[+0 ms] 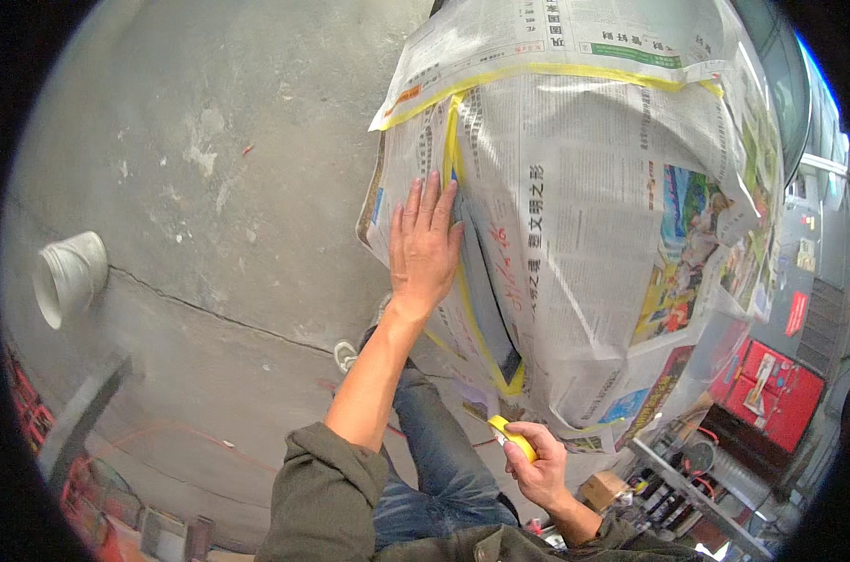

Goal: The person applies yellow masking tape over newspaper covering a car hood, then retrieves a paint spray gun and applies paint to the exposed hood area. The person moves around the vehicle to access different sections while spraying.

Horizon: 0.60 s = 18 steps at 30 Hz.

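My left hand (pixel 425 239) lies flat on a newspaper-covered surface, fingers stretched together toward the far side, beside a strip of yellow masking tape (pixel 454 131). Sheets of newspaper (pixel 575 215) wrap a large bulky object, joined by yellow tape along their edges. Between the taped borders a long dark grey strip (pixel 490 272) shows uncovered, narrowing toward the far end. Lower down, my right hand (pixel 540 468) grips a roll of yellow masking tape (pixel 512 438) between thumb and fingers, near the lower tip of the strip and apart from the paper.
A white bucket (pixel 72 277) lies tilted on the concrete floor (pixel 210 140) at left. At right are a red tool cabinet (pixel 771 393), a metal rail (pixel 696 501) and a cardboard box (pixel 602 490). My shoe (pixel 344 355) stands beside the wrapped object.
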Available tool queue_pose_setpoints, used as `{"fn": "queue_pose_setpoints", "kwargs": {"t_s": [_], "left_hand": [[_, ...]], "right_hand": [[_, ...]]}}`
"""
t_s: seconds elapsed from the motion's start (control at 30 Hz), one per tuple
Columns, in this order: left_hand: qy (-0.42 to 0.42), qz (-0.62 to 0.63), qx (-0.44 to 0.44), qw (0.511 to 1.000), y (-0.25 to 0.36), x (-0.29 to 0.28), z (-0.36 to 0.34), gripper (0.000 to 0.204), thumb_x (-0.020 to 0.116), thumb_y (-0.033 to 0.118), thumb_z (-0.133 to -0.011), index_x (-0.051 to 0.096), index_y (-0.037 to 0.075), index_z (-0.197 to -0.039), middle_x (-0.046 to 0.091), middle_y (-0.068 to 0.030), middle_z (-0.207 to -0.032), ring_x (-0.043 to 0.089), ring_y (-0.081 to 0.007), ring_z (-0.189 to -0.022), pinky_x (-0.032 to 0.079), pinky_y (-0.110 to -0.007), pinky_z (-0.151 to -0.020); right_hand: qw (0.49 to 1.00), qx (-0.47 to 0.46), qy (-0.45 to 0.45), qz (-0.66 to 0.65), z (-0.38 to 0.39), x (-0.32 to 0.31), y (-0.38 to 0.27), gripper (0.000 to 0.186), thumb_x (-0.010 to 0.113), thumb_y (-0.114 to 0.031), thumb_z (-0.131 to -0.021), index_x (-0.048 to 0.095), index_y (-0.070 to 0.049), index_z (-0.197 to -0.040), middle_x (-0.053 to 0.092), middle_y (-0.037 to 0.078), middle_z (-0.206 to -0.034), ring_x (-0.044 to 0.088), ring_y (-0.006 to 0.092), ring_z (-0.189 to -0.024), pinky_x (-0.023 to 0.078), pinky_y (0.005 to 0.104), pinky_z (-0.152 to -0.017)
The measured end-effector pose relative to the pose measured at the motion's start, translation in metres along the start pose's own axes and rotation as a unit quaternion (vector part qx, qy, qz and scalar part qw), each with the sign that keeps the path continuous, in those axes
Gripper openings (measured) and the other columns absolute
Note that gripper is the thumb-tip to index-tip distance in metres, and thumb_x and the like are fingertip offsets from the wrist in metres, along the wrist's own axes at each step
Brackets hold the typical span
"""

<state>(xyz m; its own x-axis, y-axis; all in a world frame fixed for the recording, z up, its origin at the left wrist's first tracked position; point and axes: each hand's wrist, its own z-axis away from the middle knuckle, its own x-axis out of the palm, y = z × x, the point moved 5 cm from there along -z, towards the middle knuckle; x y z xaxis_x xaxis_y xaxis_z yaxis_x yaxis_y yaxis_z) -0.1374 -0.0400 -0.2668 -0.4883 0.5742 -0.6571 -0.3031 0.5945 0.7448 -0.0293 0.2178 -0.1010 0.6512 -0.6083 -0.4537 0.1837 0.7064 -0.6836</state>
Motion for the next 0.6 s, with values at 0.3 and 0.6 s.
{"fn": "queue_pose_setpoints", "kwargs": {"t_s": [0.3, 0.6], "left_hand": [[-0.024, 0.185, -0.025, 0.982, -0.039, 0.005, -0.059, 0.069, 0.075, 0.016, -0.086, 0.044, 0.010, -0.147, 0.043, -0.0143, -0.153, 0.044, -0.0332, -0.138, 0.041, -0.046, -0.109], [-0.314, 0.236, -0.233, 0.890, -0.085, -0.019, -0.003, 0.046, 0.076, 0.018, -0.087, 0.059, 0.001, -0.126, 0.063, -0.0119, -0.113, 0.064, -0.0206, -0.097, 0.052, -0.033, -0.083]], "right_hand": [[0.965, 0.167, 0.022, -0.201, -0.045, 0.036, -0.014, 0.031, 0.061, -0.011, -0.099, 0.056, -0.001, -0.128, 0.066, 0.002, -0.079, 0.057, 0.0054, -0.064, 0.045, 0.0212, -0.057], [0.901, 0.134, 0.132, -0.391, -0.120, 0.121, -0.039, 0.045, 0.048, -0.013, -0.103, 0.033, -0.003, -0.145, 0.062, 0.004, -0.085, 0.048, 0.0051, -0.068, 0.040, 0.0192, -0.063]]}}
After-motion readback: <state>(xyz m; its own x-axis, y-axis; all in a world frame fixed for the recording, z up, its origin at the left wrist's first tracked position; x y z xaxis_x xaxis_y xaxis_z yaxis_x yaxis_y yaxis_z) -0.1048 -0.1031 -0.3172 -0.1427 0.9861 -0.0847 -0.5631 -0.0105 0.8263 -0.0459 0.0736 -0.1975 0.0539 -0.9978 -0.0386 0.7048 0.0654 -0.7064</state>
